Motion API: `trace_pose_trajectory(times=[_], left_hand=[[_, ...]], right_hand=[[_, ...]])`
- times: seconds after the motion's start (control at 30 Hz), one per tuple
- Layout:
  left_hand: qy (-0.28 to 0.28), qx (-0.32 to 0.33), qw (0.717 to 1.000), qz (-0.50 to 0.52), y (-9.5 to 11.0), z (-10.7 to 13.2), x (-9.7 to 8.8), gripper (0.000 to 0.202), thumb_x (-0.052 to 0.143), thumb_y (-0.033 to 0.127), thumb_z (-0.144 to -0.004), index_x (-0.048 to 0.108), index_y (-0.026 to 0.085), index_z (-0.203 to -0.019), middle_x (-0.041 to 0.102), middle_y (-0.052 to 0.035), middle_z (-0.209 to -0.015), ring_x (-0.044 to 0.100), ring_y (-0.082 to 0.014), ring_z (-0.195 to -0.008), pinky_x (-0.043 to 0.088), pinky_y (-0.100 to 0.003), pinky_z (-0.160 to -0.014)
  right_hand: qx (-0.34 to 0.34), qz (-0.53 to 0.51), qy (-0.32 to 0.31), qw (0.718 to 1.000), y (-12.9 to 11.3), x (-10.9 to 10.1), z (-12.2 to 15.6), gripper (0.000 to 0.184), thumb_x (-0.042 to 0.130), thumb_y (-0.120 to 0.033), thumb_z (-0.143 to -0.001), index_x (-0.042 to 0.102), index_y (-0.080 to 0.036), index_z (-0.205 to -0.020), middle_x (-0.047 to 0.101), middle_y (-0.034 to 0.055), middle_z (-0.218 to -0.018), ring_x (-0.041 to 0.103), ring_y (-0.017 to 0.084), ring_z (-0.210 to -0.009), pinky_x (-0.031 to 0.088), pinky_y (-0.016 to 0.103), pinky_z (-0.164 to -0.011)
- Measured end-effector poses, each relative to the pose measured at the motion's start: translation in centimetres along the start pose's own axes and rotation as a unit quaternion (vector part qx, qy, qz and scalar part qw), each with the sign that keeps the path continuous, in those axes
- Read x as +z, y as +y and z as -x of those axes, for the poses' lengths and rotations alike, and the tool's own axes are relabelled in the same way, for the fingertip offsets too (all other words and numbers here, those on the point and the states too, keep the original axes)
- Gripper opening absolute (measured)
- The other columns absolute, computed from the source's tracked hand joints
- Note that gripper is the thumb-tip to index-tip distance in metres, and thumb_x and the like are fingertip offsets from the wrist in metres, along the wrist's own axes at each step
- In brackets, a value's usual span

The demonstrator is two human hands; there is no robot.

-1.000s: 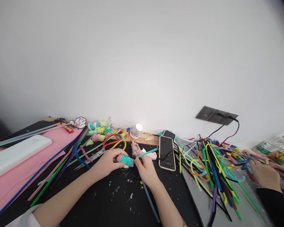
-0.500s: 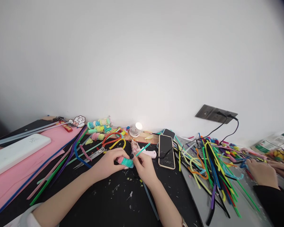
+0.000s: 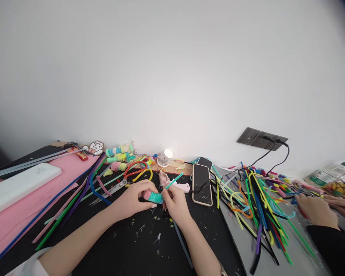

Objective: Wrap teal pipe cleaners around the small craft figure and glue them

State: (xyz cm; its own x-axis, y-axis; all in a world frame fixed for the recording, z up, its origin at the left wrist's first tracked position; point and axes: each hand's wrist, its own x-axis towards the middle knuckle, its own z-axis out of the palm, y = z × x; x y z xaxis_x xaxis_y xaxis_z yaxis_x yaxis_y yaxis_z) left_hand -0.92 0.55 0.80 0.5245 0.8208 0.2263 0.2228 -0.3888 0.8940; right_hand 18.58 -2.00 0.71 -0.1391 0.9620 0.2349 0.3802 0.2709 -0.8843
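Observation:
Between my hands is a fuzzy coil of pipe cleaner (image 3: pixel 154 197), pink at its left end and turquoise at its right. My left hand (image 3: pixel 136 197) is closed round the pink end with thumb and fingers. My right hand (image 3: pixel 174 200) pinches the turquoise end, and a straight turquoise tail (image 3: pixel 174 181) sticks up past its fingers. Just behind, a pale pink hot glue gun (image 3: pixel 181 187) lies partly covered by my right hand. Scissors with orange handles (image 3: pixel 120 183) rest open beyond my left hand.
Finished coils (image 3: pixel 119 149) lie by the wall near a lit white cup (image 3: pixel 165 158). Right of my hands are a phone (image 3: pixel 202 184), loose pipe cleaners (image 3: pixel 261 207) and a co-worker's hand (image 3: pixel 317 211). Pink sheets (image 3: pixel 71 165) and a white case (image 3: pixel 23 188) lie left.
The coil and the fingers on it have shifted very slightly to the right. Both hands keep their hold, and the things around them stay put.

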Motion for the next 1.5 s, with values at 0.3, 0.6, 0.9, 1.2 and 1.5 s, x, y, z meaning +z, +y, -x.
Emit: trace_pose_trajectory(times=[0.3,0.6,0.9,1.2,1.5], left_hand=[[0.027,-0.017,0.999,-0.023,0.1,-0.3,0.2,0.014,0.072,0.032,-0.074,0.068,0.021,-0.083,0.063,-0.0017,-0.087,0.056,-0.0184,-0.077,0.046,-0.029,-0.069],[0.024,-0.003,0.999,-0.039,0.6,-0.1,0.1,0.01,0.069,0.03,-0.076,0.066,0.021,-0.078,0.066,-0.0019,-0.088,0.054,-0.017,-0.074,0.043,-0.027,-0.064],[0.078,-0.006,0.995,-0.065,0.3,-0.2,-0.1,0.008,0.068,0.028,-0.076,0.067,0.02,-0.078,0.058,0.0017,-0.077,0.05,-0.0154,-0.067,0.041,-0.027,-0.062],[0.184,-0.046,0.977,-0.1,0.9,-0.4,-0.7,0.017,0.072,0.037,-0.073,0.066,0.021,-0.071,0.061,0.002,-0.068,0.056,-0.0184,-0.065,0.046,-0.031,-0.064],[0.236,-0.031,0.969,-0.064,-0.8,-0.7,-1.1,0.019,0.074,0.039,-0.073,0.069,0.022,-0.08,0.072,-0.0031,-0.084,0.067,-0.0251,-0.083,0.055,-0.038,-0.078]], right_hand=[[0.005,-0.019,-0.012,1.0,0.4,0.2,0.1,0.029,0.052,-0.037,-0.092,0.046,-0.024,-0.067,0.049,-0.0055,-0.048,0.054,0.015,-0.042,0.037,0.024,-0.047],[0.003,-0.032,-0.021,0.999,-0.2,0.1,0.2,0.029,0.052,-0.039,-0.092,0.047,-0.024,-0.067,0.051,-0.0043,-0.051,0.056,0.014,-0.044,0.041,0.024,-0.047],[-0.089,0.056,0.057,0.993,-1.5,-0.2,0.4,0.026,0.049,-0.028,-0.086,0.041,-0.024,-0.062,0.041,-0.0046,-0.056,0.041,0.014,-0.052,0.031,0.025,-0.052],[-0.149,0.116,-0.011,0.982,-1.8,0.0,0.8,0.021,0.046,-0.021,-0.082,0.035,-0.024,-0.065,0.038,-0.0052,-0.059,0.037,0.013,-0.054,0.027,0.026,-0.055],[-0.169,0.169,-0.054,0.97,-1.7,-1.1,0.6,0.015,0.053,-0.015,-0.074,0.06,-0.022,-0.086,0.063,0.0031,-0.085,0.057,0.02,-0.08,0.044,0.03,-0.074]])
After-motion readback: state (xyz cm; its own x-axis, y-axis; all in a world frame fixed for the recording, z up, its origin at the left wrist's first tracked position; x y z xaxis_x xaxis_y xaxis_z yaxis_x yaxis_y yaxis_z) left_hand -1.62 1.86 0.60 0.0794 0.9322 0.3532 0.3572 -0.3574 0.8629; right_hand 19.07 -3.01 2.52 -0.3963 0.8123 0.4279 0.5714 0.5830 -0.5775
